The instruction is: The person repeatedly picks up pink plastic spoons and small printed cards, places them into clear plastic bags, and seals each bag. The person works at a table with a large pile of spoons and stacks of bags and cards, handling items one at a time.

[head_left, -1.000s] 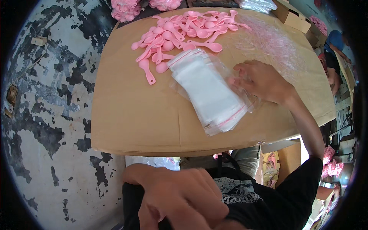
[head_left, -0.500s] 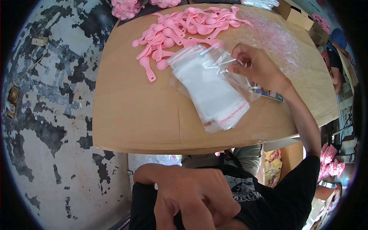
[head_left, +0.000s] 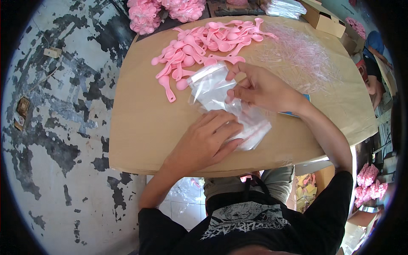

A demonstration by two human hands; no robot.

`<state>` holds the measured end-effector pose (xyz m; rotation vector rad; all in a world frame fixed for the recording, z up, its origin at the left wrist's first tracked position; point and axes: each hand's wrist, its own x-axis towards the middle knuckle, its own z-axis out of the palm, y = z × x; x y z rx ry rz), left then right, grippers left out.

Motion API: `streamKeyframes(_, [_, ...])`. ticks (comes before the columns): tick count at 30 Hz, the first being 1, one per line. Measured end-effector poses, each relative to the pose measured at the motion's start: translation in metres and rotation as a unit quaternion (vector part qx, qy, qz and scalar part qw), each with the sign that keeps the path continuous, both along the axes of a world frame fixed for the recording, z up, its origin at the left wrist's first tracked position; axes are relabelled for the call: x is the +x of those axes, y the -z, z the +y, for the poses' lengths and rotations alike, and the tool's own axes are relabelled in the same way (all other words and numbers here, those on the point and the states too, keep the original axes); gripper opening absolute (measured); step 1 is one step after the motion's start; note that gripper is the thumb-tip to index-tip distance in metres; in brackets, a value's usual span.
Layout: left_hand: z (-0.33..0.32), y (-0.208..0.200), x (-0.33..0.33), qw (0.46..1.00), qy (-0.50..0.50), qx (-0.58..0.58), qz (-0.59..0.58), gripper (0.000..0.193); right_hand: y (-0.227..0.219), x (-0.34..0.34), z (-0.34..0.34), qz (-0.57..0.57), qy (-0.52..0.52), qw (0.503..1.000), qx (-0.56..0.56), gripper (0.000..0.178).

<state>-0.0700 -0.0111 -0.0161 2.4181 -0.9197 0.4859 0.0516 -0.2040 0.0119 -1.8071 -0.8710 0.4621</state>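
Note:
A stack of clear plastic bags [head_left: 209,87] with pinkish-red edge strips lies near the middle of the brown-covered table [head_left: 144,140]. My right hand [head_left: 265,89] is over its upper right side, fingers bent around a crinkled bag. Over the lower left of the stack rests my left hand [head_left: 208,138], its fingers spread and thumb apart; its fingertips touch the plastic. Partly hidden under my right wrist is a flat blue printed piece [head_left: 291,113]. Just beyond the bags lies a heap of pink plastic spoons [head_left: 191,46].
Thin clear strips [head_left: 301,55] are scattered at the far right. Pink bundles [head_left: 182,9], a pile of clear packaging [head_left: 284,7] and a cardboard box [head_left: 325,19] stand along the back. Another person [head_left: 374,63] sits at the right.
My left hand has risen from in front of my body onto the bags. My right hand has moved left and down with the bag. The view has shifted slightly.

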Motion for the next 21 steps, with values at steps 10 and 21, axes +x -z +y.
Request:
streamKeyframes(10, [0.007,-0.015,0.011,0.997,0.019,0.045,0.059,0.041,-0.063,0.013,-0.05,-0.1,0.104,0.984,0.107,0.05])
streamKeyframes(21, [-0.021,-0.039,0.059,0.711,0.077,-0.569,0.405,0.045,-0.038,-0.006,-0.09,-0.302,0.082,0.943,-0.115,0.046])
